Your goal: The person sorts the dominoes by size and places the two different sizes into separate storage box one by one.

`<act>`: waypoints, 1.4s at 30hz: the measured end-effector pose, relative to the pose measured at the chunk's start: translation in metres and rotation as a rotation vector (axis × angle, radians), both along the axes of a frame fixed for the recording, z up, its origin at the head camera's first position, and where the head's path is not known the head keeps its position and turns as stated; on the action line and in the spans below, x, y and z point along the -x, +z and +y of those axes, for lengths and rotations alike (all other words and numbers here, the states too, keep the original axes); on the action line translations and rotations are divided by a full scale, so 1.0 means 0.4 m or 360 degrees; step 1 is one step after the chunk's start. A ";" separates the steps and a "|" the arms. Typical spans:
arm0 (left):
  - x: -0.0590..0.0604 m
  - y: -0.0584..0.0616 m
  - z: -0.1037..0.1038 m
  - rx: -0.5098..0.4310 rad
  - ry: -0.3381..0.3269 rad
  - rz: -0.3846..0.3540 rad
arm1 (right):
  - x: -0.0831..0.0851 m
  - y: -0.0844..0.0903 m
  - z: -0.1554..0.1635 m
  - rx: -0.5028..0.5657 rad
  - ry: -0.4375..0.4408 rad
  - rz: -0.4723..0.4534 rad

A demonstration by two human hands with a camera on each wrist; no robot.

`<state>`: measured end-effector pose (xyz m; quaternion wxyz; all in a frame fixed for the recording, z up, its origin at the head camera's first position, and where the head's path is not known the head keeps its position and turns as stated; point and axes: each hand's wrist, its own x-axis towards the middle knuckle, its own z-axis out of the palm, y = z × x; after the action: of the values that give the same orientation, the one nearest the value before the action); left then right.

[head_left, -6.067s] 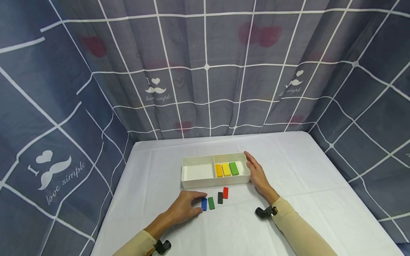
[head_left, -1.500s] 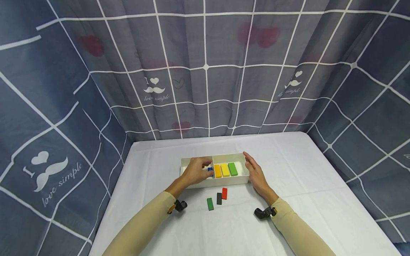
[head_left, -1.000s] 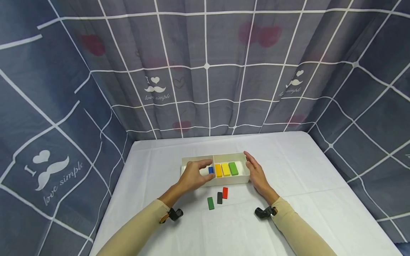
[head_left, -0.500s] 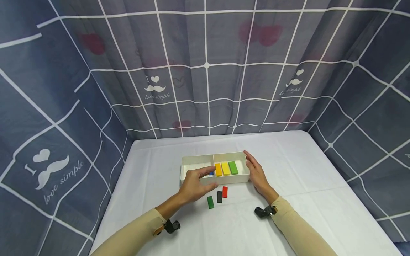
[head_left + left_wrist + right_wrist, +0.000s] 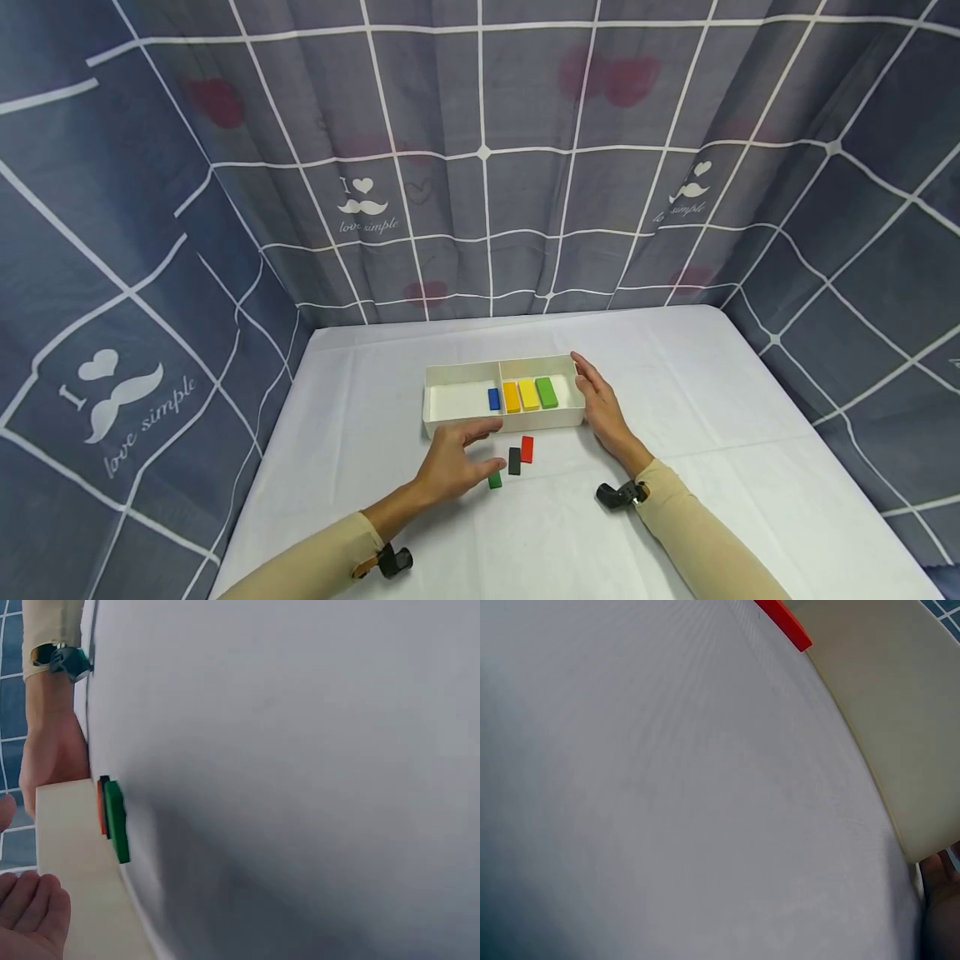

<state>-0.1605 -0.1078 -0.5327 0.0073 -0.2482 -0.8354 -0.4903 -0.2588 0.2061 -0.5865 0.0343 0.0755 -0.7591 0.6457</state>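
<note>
Left hand over the small green block, right hand against the white tray.

The left hand (image 5: 453, 462) hovers with fingers spread, gripping nothing, thumb tip at the small green block (image 5: 494, 481) in front of the white tray (image 5: 465, 426). The right hand (image 5: 602, 410) lies flat against the tray's right wall. Black (image 5: 514, 461) and red (image 5: 527, 449) blocks lie just beside the green one on the white tablecloth (image 5: 712, 400), with grey checked curtains (image 5: 480, 167) behind the tray.

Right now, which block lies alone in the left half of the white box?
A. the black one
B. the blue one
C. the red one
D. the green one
B: the blue block sits in the left compartment of the white box, just beside the divider, with nothing else there.
</note>
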 end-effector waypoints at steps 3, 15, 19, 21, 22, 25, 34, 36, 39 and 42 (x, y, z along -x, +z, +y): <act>-0.009 -0.014 -0.003 -0.0016 -0.0020 -0.0009 | -0.002 0.000 0.000 0.0005 -0.0006 -0.0004; -0.050 -0.054 -0.005 0.0066 0.0018 -0.0129 | 0.002 -0.003 0.002 -0.0008 0.0000 -0.0001; -0.051 -0.061 -0.008 0.0067 0.0035 -0.0115 | 0.000 -0.003 0.001 -0.0003 -0.0002 -0.0006; -0.049 -0.066 -0.010 0.0062 0.0050 -0.0096 | 0.000 -0.002 0.000 0.0002 -0.0003 -0.0006; -0.049 -0.069 -0.010 0.0065 0.0058 -0.0089 | 0.001 -0.002 0.000 0.0002 -0.0003 -0.0006; -0.050 -0.076 -0.011 0.0083 0.0086 -0.0082 | 0.001 -0.003 0.001 0.0006 0.0001 -0.0009; -0.054 -0.076 -0.008 0.0166 0.0109 -0.0084 | 0.003 0.000 0.000 -0.0004 0.0000 -0.0016; -0.054 -0.074 -0.006 0.0187 0.0102 -0.0072 | 0.004 0.001 0.000 -0.0005 0.0004 -0.0016; -0.055 -0.071 -0.003 0.0225 0.0090 -0.0031 | 0.004 0.001 0.000 -0.0008 0.0005 -0.0019; -0.054 -0.071 0.000 0.0246 0.0085 -0.0030 | 0.003 0.001 0.000 -0.0008 0.0003 -0.0019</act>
<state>-0.1388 -0.1080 -0.5610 -0.0065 -0.2211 -0.8771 -0.4263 -0.2600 0.2061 -0.5859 0.0289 0.0724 -0.7609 0.6442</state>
